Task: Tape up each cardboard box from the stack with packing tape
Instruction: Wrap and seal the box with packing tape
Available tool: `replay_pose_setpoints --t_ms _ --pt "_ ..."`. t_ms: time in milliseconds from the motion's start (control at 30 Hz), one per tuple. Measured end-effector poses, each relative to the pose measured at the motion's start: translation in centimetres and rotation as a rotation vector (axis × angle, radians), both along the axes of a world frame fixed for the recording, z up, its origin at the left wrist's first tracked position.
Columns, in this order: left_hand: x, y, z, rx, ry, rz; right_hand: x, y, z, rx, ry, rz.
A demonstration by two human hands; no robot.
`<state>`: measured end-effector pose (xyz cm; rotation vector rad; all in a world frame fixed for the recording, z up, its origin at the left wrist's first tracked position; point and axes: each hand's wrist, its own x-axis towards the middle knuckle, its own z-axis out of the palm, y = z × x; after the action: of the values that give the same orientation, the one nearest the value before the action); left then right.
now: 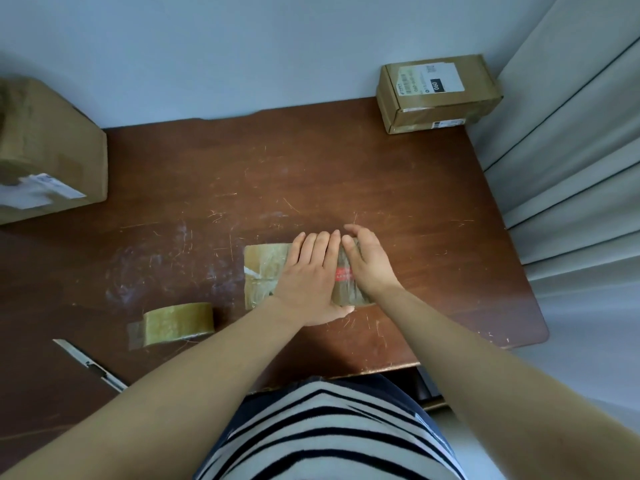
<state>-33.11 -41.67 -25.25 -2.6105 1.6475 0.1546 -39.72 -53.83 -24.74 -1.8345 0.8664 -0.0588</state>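
Scratched desk [311,174], left hand [311,275] flat on glossy taped box [263,268], right hand [369,265] pressing end

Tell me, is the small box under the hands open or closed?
Closed: the small cardboard box lies flat-topped under glossy tape, with the left hand and right hand pressing on it.

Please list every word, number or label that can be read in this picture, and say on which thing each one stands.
"060": white on a black patch of the shipping label on the far box.
Other print and codes on that label: too small to read.
Red print on the small box: blurred.
White label on the left box: blurred.
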Motion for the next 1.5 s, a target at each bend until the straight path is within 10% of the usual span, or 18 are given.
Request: replay_pose_setpoints --t_ms 1000,1200,1367,1500 --pt "-0.1 0.0 0.5 0.083 0.003 0.007 -1.2 0.6 -0.5 0.083 -0.06 0.026" --pt "-0.4 0.0 1.0 0.106 0.016 0.018 -1.6 0.5 -0.3 -0.063 0.093 0.138" --pt "-0.6 0.0 1.4 0.118 -0.015 0.022 -1.1 -0.5 0.7 -0.625 0.335 0.333" --pt "-1.5 0.8 1.0 0.094 -0.01 0.161 -1.1 -0.1 0.8 -0.489 0.289 0.497"
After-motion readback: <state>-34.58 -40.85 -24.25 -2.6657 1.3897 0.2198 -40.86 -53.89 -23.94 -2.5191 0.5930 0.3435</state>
